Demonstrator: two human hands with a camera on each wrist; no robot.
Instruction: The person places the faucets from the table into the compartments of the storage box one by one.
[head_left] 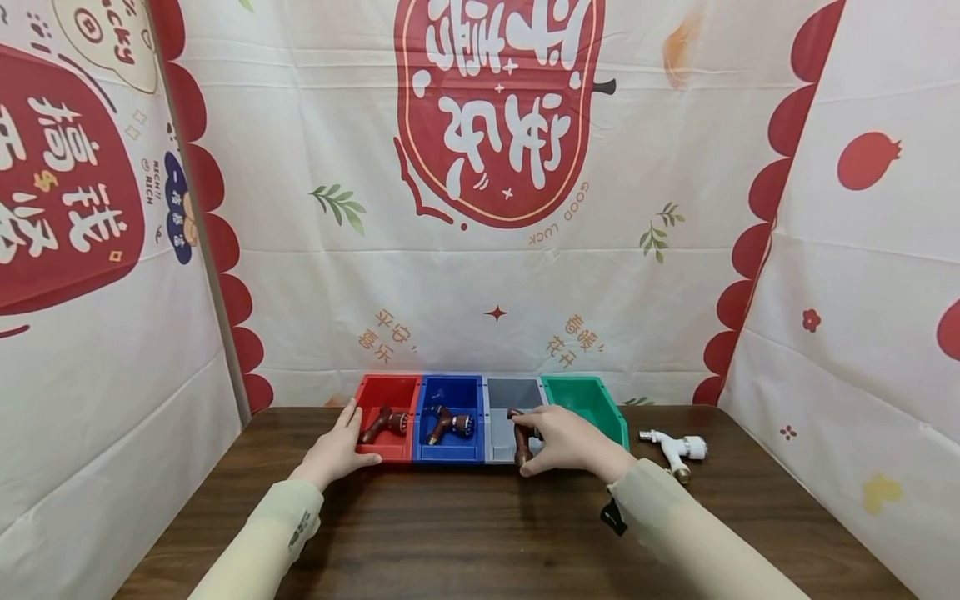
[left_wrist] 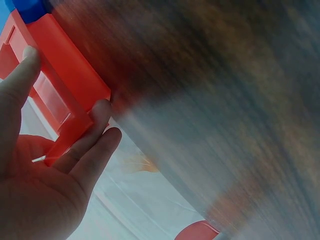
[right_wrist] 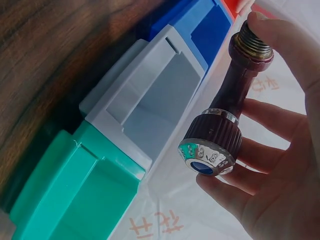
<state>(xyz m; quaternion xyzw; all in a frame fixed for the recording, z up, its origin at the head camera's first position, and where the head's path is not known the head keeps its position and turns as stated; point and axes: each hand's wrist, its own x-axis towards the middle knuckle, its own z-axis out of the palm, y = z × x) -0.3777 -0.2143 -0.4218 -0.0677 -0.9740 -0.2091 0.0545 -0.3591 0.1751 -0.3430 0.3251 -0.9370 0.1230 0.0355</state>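
Observation:
My right hand holds a dark brown faucet over the grey bin. In the right wrist view its thumb is at the threaded brass end and the fingers lie along the body toward the ribbed knob. At the left end of the row, my left hand grips the red bin, thumb on the front rim and fingers along the outer wall. Inside the red bin lies one brown faucet. A second brown faucet sits in the blue bin.
A green bin ends the row on the right, partly behind my right hand. Beyond it a white faucet lies on the wooden table. Printed cloth hangs behind the bins and along both sides.

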